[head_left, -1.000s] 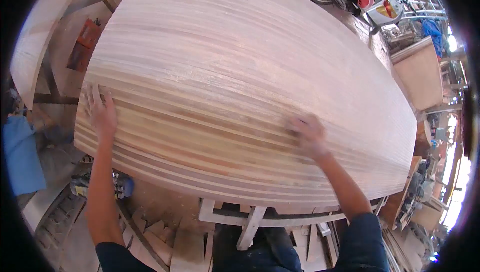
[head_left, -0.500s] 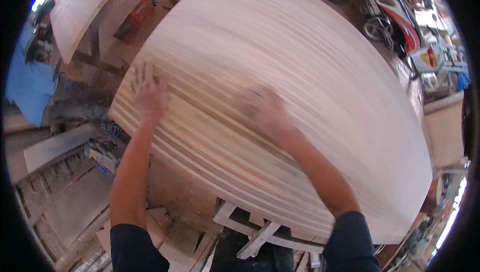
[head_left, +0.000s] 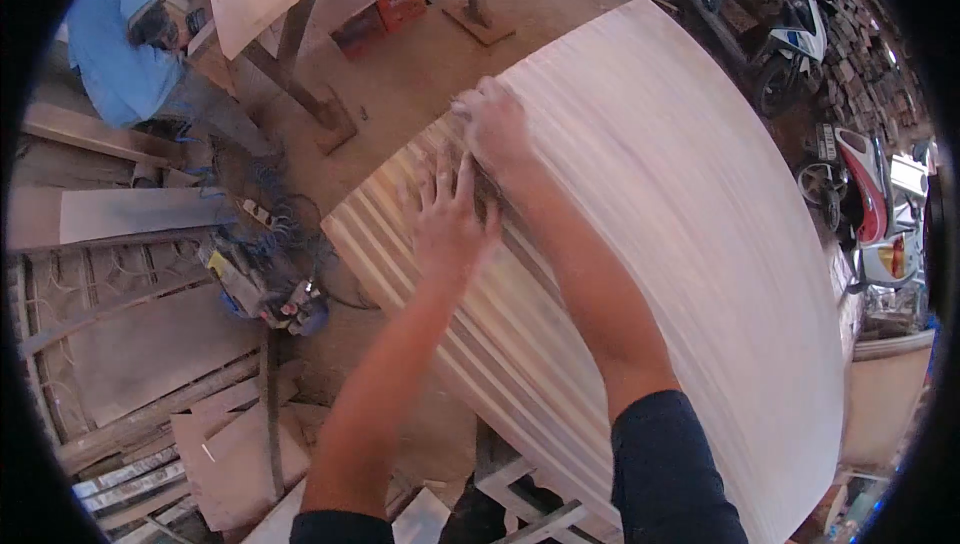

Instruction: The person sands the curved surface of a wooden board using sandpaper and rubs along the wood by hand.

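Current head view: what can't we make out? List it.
- Head view: anything under the right hand; the hand itself hides it.
- Head view: palm of the left hand; hidden by the back of that hand.
- Head view: near end of the striped wooden panel; cut off by the bottom edge.
- Head view: lettering on the red box; too small.
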Demonstrator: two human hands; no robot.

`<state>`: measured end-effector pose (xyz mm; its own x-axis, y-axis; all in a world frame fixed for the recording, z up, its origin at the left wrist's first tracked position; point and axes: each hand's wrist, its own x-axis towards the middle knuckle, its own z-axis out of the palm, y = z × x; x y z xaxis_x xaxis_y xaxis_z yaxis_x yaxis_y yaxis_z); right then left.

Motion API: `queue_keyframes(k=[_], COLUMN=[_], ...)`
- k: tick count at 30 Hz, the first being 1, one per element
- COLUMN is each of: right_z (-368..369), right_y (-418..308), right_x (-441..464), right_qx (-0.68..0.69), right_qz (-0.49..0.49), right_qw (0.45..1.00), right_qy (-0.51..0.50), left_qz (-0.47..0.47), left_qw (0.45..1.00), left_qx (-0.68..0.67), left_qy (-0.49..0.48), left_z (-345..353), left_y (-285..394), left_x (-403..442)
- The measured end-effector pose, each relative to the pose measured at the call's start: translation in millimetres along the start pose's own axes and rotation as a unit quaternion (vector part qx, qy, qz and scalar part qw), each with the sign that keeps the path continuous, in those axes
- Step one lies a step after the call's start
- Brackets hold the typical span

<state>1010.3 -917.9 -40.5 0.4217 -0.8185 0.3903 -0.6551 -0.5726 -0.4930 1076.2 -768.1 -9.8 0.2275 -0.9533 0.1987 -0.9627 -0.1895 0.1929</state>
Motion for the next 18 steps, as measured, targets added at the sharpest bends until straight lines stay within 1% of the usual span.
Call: queue_keyframes(k=[2,4,6,7,9,11,12,14,15,16,17,18], right_z=[-5.7,-23.1,-85.6,-80.1,-73.0,-10.1,-10.1,-15.9,-27.6,-47.5,-56.9,-48.2], right_y=[-17.5,16.2,4.5,2.2,-4.9,-0.3,-3.5,-8.1,-4.1,2.1,5.0,5.6], right_x=[31.1,-20.3,-67.2,-57.9,-57.7,-8.7,-1.5,6.7,-9.7,-44.9,-61.4,-49.2], right_qx=[-0.012,-0.076,-0.007,-0.005,0.008,0.013,0.012,-0.036,-0.038,-0.014,0.012,0.012], right_qz=[0.004,-0.069,-0.025,-0.028,-0.055,-0.034,-0.033,-0.029,-0.029,-0.028,-0.029,-0.032], right_qw=[0.997,0.994,0.994,0.994,0.998,0.999,0.999,0.997,0.997,0.999,0.999,0.999], right_qy=[-0.070,-0.048,-0.104,-0.103,-0.042,0.006,0.009,-0.062,-0.058,-0.044,-0.031,-0.029], left_qz=[-0.004,-0.003,-0.001,-0.006,-0.018,-0.011,-0.009,-0.008,-0.005,0.000,0.003,0.002], left_qw=[1.000,1.000,1.000,1.000,0.999,0.999,0.999,0.999,1.000,1.000,1.000,1.000], left_qx=[-0.010,-0.009,-0.005,-0.012,-0.018,-0.034,-0.033,-0.026,-0.026,-0.003,0.021,0.021], left_qy=[-0.006,-0.002,0.003,-0.013,-0.041,-0.014,-0.013,-0.020,-0.017,-0.014,-0.011,-0.007], left_z=[-5.7,-2.8,-2.6,-3.5,-4.4,-5.6,-6.9,-10.2,-8.7,-7.9,-6.4,-3.4], left_y=[1.6,2.1,-0.6,-0.8,-0.9,0.7,2.5,3.1,2.8,2.3,0.5,-1.0], left_x=[-0.9,0.2,6.1,7.6,2.4,4.0,3.1,2.5,3.2,2.3,4.4,10.2])
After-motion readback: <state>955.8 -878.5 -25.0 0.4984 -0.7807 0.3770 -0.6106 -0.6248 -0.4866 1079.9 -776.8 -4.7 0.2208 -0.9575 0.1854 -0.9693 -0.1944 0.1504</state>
